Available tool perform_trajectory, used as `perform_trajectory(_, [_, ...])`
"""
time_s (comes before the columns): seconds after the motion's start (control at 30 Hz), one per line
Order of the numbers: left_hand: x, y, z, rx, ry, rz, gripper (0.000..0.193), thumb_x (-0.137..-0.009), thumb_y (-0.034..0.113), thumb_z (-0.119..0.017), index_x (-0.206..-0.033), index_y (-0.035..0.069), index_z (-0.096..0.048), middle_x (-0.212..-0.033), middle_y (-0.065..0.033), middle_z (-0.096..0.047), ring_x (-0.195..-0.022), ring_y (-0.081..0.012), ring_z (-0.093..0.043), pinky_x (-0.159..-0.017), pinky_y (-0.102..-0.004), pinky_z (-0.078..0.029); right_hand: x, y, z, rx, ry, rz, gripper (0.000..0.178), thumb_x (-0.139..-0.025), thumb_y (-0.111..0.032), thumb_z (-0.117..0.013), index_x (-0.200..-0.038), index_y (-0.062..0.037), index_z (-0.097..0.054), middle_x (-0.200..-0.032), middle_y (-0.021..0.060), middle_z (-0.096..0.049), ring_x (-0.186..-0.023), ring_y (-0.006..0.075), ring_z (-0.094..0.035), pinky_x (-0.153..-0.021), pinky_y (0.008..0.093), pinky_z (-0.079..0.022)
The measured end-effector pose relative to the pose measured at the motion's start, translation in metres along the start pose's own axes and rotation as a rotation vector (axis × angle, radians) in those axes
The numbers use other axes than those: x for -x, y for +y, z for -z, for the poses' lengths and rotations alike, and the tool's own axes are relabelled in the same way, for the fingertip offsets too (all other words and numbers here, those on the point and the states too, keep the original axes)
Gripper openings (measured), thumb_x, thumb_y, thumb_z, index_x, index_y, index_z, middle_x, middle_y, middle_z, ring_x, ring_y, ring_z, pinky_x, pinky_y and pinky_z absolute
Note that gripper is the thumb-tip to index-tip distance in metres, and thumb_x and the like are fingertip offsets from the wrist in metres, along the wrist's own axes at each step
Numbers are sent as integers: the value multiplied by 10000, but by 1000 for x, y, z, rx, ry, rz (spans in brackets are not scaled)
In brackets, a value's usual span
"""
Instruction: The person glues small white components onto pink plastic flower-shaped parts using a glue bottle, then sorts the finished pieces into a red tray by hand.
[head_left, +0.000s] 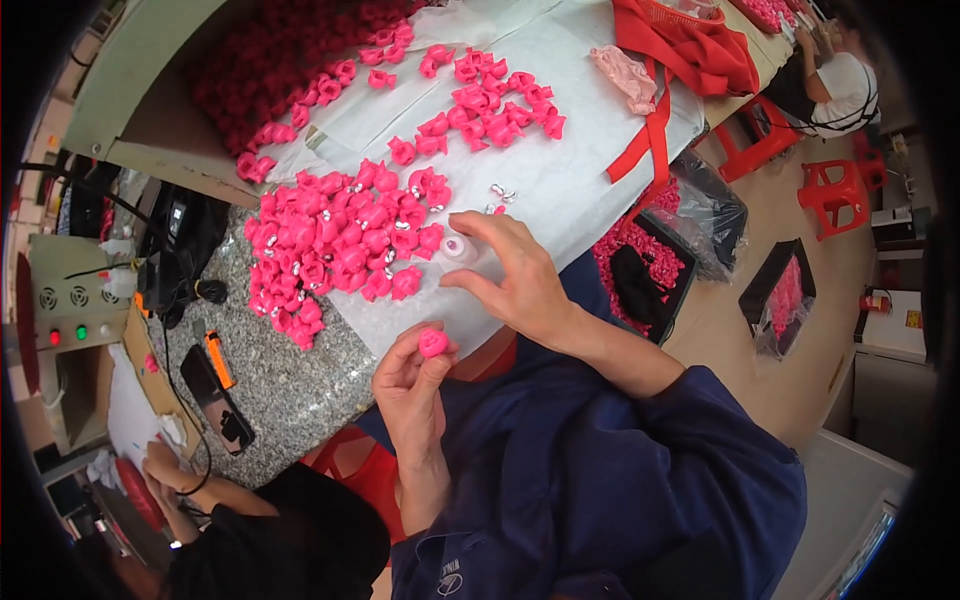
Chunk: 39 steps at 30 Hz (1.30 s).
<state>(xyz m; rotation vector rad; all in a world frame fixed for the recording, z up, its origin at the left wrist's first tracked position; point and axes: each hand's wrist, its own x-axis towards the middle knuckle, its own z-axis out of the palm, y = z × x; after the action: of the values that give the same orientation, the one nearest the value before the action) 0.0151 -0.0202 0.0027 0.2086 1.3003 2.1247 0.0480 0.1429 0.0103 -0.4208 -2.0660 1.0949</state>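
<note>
My left hand [412,385] pinches a small rounded pink plastic piece [433,343] between thumb and fingertips, just off the table's near edge. My right hand [525,280] is open, thumb and forefinger spread on either side of a small whitish bottle with a nozzle [458,248]. No grip on the bottle shows. Beside the bottle, a large heap of similar pink pieces [340,235] covers the left of the white sheet [560,190], several with silvery parts in them. A few tiny silvery parts [503,193] lie beyond the bottle.
More pink pieces [490,105] lie farther back, near an open-fronted box [160,130]. A phone [215,400] and orange cutter [219,360] rest on the speckled tabletop [310,390]. Red cloth [690,50] hangs at the far right. A co-worker [270,530] sits at left.
</note>
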Motion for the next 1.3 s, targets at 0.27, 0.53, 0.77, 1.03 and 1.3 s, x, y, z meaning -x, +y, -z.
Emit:
perform_trajectory(0.27, [0,-1,-11,-12,-57,46,297,-753,6,-635,-1027,-33,-528,-1006,-133,-580,-808,-170,-593,-693,-258,-497,-32,35,60,275,-100,31,128,-726,-28,-612,-853,-19,-612,-823,100,-588,-795,254,-546,-693,318,-434])
perform_trajectory(0.53, [-7,-7,-23,49,-57,99,268,-767,13,-618,-1015,-30,-525,-968,-126,-591,-798,-160,-586,-691,-242,-488,-50,50,60,297,-357,98,120,-690,-52,-634,-804,-28,-607,-747,88,-551,-756,247,-525,-683,330,-429])
perform_trajectory(0.77, [-12,-7,-34,77,-50,141,265,-771,-6,-605,-1022,-30,-526,-914,-101,-593,-805,-144,-581,-715,-249,-499,-48,22,76,-54,-447,23,143,-760,-8,-595,-902,-12,-608,-766,51,-552,-632,108,-488,-575,215,-391])
perform_trajectory(1.03, [-12,-11,-34,81,-82,132,258,-787,39,-604,-1030,-11,-536,-985,-129,-590,-805,-163,-574,-698,-260,-473,-19,14,69,-370,-559,-53,222,-756,40,-573,-959,-29,-630,-850,63,-556,-764,122,-526,-643,215,-415])
perform_trajectory(1.3, [-10,-14,-29,74,-136,82,260,-784,14,-600,-1032,-24,-531,-940,-100,-601,-792,-151,-585,-701,-247,-474,1,-15,65,-427,-520,-311,138,-770,24,-580,-905,14,-608,-820,79,-580,-760,132,-551,-666,228,-435])
